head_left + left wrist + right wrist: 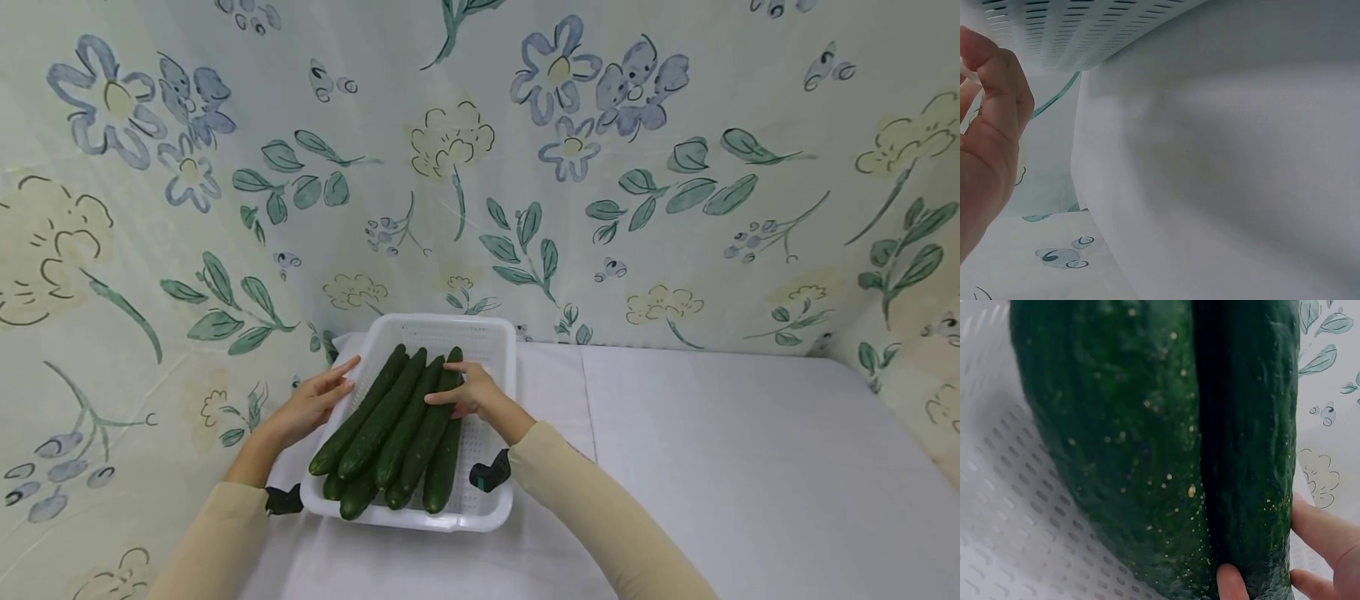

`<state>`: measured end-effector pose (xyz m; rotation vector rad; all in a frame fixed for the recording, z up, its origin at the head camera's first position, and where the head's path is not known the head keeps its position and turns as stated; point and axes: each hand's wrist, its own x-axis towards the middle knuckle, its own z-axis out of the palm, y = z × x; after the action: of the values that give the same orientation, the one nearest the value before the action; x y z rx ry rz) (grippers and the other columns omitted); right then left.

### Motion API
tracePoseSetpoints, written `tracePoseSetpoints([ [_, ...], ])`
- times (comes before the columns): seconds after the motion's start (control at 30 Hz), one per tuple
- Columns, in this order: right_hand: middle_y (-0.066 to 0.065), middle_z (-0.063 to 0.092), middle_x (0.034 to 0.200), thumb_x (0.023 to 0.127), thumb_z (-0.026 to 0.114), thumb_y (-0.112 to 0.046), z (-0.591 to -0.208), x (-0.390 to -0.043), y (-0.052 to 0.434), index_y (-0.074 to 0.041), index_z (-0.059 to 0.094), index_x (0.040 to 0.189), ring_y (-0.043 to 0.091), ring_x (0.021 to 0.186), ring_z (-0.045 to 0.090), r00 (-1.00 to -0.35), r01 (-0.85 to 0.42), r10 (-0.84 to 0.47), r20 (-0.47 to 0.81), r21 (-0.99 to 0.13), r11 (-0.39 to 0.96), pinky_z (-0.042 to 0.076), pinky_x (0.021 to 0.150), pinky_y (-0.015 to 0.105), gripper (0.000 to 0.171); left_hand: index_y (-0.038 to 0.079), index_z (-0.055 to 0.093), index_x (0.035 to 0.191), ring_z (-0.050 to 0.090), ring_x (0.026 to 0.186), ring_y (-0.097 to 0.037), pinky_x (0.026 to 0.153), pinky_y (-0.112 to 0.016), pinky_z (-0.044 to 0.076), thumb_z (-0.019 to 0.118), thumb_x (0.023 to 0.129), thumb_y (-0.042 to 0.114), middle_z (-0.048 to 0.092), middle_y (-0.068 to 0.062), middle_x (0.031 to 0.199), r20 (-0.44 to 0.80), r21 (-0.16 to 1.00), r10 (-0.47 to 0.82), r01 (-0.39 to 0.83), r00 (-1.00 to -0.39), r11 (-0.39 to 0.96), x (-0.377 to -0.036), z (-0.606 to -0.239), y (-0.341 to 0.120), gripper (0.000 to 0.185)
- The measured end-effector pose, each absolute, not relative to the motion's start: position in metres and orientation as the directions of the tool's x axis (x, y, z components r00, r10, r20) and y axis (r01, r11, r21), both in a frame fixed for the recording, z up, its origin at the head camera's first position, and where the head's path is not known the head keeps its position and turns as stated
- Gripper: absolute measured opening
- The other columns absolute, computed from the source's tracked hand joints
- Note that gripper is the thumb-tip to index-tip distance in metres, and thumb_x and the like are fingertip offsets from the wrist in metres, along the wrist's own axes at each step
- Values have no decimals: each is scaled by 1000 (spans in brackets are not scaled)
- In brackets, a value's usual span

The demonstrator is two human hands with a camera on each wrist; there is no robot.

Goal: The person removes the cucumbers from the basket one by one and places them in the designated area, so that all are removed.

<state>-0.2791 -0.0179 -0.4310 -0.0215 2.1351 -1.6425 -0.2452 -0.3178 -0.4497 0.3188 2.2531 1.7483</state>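
Observation:
Several dark green cucumbers point(384, 421) lie piled lengthwise in a white perforated plastic basket point(509, 358). My right hand point(480, 393) reaches in from the right and holds one cucumber point(1250, 431) near its far end. In the right wrist view, digits press both sides of that cucumber, and another cucumber point(1116, 444) lies alongside. At the basket's left side, my left hand point(309, 410) has its fingers extended against or near the rim; exact contact is unclear. The left wrist view shows this hand point(997, 119) beside the basket's slotted outer surface point(1085, 31).
A white cloth point(712, 467) covers the table, stretching away to the right of the basket. Floral curtain fabric point(562, 250) hangs behind and along the left side. Black wrist devices sit by the left wrist point(285, 500) and the right wrist point(491, 472).

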Motion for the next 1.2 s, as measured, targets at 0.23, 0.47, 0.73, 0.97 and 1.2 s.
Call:
tracePoseSetpoints([
  [0.23, 25, 24, 143, 70, 81, -9, -430, -278, -20, -13, 45, 136, 31, 62, 63, -904, 264, -260, -340, -921, 285, 52, 70, 44, 76, 22, 25, 147, 33, 48, -9, 46, -32, 34, 43, 99, 22, 38, -1, 71, -70, 972, 340, 12, -938, 234, -244, -450, -318, 51],
  [0.47, 23, 23, 145, 71, 79, -4, -427, -277, -19, -15, 44, 138, 29, 66, 64, -896, 291, -260, -360, -918, 268, 53, 68, 40, 77, 24, 27, 146, 28, 41, -9, 40, -27, 32, 44, 98, 24, 39, 2, 67, -65, 971, 331, 17, -941, 239, -247, -454, -319, 51],
  [0.73, 25, 18, 146, 72, 76, 1, -424, -277, -15, -15, 43, 138, 35, 75, 65, -884, 340, -266, -386, -918, 202, 53, 68, 43, 76, 23, 26, 146, 28, 42, -11, 41, -31, 31, 44, 98, 23, 39, -1, 71, -63, 970, 335, 21, -940, 242, -247, -452, -319, 51],
  [0.97, 30, 29, 139, 72, 76, 3, -421, -277, -11, -16, 42, 139, 34, 75, 66, -878, 360, -276, -391, -920, 156, 53, 69, 42, 77, 24, 25, 146, 32, 46, -10, 47, -42, 28, 44, 98, 25, 40, -2, 74, -73, 970, 339, 12, -938, 244, -247, -452, -318, 51],
  [1.2, 28, 50, 116, 72, 75, 5, -417, -276, -8, -16, 44, 137, 31, 73, 66, -880, 357, -288, -378, -926, 127, 51, 74, 45, 75, 24, 24, 147, 39, 54, -8, 49, -29, 38, 43, 98, 25, 47, -5, 89, -74, 971, 346, 11, -935, 239, -248, -453, -319, 52],
])
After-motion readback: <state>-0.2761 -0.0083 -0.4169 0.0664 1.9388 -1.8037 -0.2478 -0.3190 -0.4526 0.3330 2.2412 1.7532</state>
